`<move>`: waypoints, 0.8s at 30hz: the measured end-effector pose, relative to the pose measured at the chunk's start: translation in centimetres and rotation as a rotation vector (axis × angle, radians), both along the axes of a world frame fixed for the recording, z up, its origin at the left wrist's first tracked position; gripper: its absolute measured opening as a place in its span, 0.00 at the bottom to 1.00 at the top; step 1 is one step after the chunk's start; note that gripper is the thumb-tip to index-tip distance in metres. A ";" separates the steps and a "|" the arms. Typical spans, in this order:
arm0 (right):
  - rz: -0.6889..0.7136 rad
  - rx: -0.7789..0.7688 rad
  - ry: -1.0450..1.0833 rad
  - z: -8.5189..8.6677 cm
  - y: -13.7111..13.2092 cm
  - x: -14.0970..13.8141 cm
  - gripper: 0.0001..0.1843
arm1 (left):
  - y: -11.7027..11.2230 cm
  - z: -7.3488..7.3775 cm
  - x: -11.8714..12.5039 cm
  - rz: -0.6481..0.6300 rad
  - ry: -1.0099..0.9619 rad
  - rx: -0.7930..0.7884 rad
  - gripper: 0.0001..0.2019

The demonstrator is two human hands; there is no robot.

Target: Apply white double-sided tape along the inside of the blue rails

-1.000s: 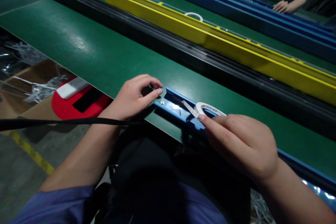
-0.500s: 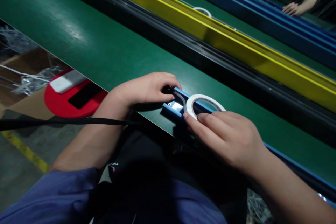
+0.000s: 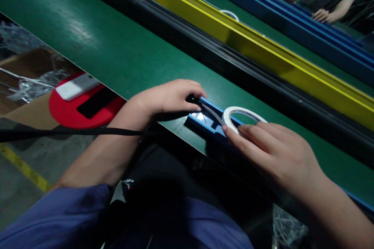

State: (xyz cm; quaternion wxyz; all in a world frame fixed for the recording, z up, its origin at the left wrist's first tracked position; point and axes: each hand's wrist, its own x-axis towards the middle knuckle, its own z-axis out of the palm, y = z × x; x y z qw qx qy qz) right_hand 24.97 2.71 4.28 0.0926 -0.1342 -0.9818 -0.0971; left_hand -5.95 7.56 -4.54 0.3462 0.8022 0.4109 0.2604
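My left hand (image 3: pixel 166 99) is at the near end of a blue metal rail (image 3: pixel 209 120), its fingertips closed around a dark spot at the rail's tip. My right hand (image 3: pixel 274 155) rests on a roll of white adhesive tape (image 3: pixel 233 118), with its fingers over the roll's near side and covering part of it. A thin strip of tape (image 3: pixel 212 113) runs from the roll along the rail toward my left fingertips. Where the strip ends is hidden under those fingers.
The rail lies at the edge of a green workbench (image 3: pixel 102 42). Beyond stand a black rail (image 3: pixel 204 42), a yellow rail (image 3: pixel 248 48) and blue rails (image 3: pixel 277 11). A co-worker's hands (image 3: pixel 306 4) are at the far side. A red disc (image 3: pixel 78 109) lies below the bench's left edge.
The rail and both hands sit further right in view. My left fingers have closed at the rail's tip, and the roll now lies further along the rail with a longer strip showing.
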 end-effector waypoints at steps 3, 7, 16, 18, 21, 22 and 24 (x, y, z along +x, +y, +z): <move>0.009 0.008 0.006 -0.2 -0.2 0.1 0.17 | 0.1 -0.3 -0.1 -0.021 0.028 0.046 0.13; 0.002 0.040 0.020 -0.6 -0.5 0.4 0.17 | 0.1 -0.5 -0.2 -0.048 0.084 0.099 0.14; 0.017 0.102 -0.001 -0.3 -0.5 0.8 0.16 | 0.0 -0.2 0.1 -0.022 0.104 0.102 0.14; 0.022 0.108 -0.015 0.2 -0.5 0.8 0.16 | 0.1 -0.2 0.1 -0.016 0.103 0.104 0.14; 0.024 0.122 -0.037 1.0 -0.6 0.5 0.15 | 0.1 -0.3 0.2 0.001 0.095 0.110 0.14; 0.023 0.129 -0.051 1.4 -0.6 0.3 0.15 | 0.1 -0.3 0.2 0.008 0.093 0.113 0.14; 0.021 0.147 -0.083 2.1 -0.5 -0.2 0.15 | 0.0 -0.3 0.3 0.021 0.088 0.125 0.13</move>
